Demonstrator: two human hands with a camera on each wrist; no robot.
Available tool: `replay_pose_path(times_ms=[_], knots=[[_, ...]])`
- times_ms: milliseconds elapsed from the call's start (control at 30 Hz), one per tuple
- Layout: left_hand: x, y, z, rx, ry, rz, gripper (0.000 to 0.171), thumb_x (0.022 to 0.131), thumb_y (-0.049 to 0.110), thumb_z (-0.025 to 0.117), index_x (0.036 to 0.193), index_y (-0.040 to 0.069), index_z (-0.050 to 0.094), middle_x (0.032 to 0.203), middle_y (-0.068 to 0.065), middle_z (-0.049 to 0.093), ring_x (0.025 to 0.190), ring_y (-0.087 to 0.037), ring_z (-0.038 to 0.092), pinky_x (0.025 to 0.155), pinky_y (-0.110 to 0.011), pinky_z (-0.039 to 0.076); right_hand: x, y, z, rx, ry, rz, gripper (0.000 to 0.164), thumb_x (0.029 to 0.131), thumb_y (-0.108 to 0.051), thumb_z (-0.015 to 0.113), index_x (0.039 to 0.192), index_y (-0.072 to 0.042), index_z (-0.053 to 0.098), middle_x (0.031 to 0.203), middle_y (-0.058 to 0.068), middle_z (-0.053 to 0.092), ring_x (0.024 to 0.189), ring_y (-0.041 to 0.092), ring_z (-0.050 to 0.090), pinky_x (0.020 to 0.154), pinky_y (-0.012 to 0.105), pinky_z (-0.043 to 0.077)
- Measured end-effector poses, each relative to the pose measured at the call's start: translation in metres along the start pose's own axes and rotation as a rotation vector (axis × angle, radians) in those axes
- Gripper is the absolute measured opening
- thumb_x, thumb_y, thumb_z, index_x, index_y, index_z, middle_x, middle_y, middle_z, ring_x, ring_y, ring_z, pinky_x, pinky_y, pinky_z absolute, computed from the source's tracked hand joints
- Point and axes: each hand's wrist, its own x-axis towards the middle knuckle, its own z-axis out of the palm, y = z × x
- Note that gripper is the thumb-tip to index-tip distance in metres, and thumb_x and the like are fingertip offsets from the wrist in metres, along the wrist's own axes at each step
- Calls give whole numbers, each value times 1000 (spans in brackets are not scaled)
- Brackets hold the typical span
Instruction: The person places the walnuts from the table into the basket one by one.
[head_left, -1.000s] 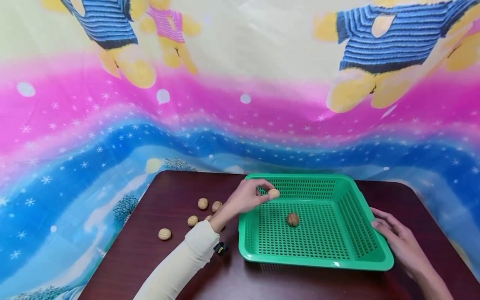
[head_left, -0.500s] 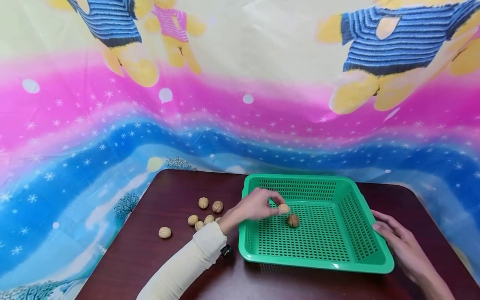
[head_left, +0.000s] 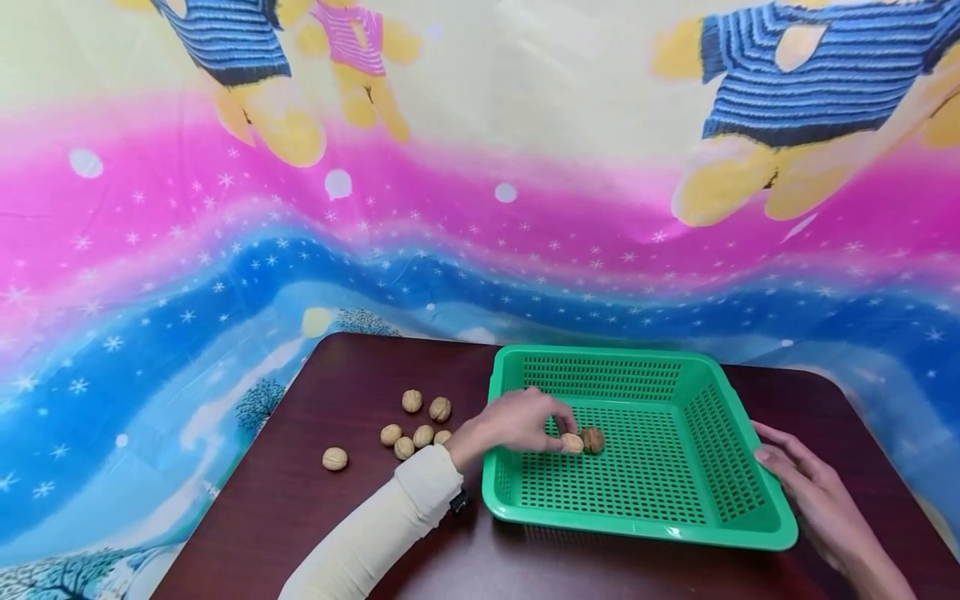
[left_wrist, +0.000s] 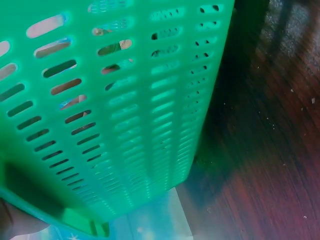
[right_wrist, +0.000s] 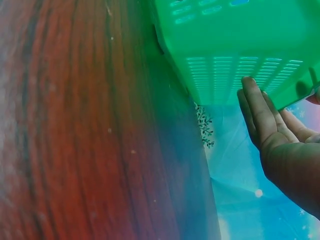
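In the basket (head_left: 637, 527), the left grip (head_left: 528, 421) pinches a pale walnut (head_left: 573, 444); the right grip (head_left: 816, 487), fingers straight, touches the basket's outside. Probably light, hard and roll-prone, the pale walnut is best held by its sides.

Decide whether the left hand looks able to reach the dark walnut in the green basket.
Probably yes: the left hand is inside the green basket, close beside the uncovered dark walnut, though it pinches a pale walnut that would likely need releasing first.
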Motion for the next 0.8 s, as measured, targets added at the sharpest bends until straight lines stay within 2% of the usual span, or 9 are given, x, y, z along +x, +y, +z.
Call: replay_pose_path(times_ms=[167,433,600,700,800], knots=[[-1,0,2,21,13,0,22,100,42,77,121,33,78,112,22,77,94,1,68,75,-22,52,0,0,0,12,-1,3,47,118,-25,45,164,-33,35,122,-32,69,103,4,76,76,39,65],[1,0,3,-14,42,33,29,101,40,77,127,28,78,119,15,79,98,-3,72,74,-21,53,-4,2,-1,41,19,31,48,118,-26,46,164,-36,35,119,-32,69,101,5,77,73,42,65],[1,-1,1,-36,53,48,32,101,41,76,129,27,78,122,13,79,105,-6,73,79,-20,54,-4,1,-2,65,10,14,48,118,-24,45,163,-35,35,120,-30,70,102,6,77,74,42,65],[-2,-5,-1,-69,60,63,34,102,42,75,131,25,77,123,10,79,96,-1,72,80,-18,53,-3,1,0,72,0,7,47,118,-23,45,162,-36,37,121,-29,70,102,7,77,73,43,65],[-5,-11,-3,-115,69,79,35,102,40,75,132,22,77,124,5,80,76,3,66,76,-17,50,-1,1,3,73,-13,-4,46,118,-23,45,161,-37,38,122,-28,71,103,6,77,74,42,65]])
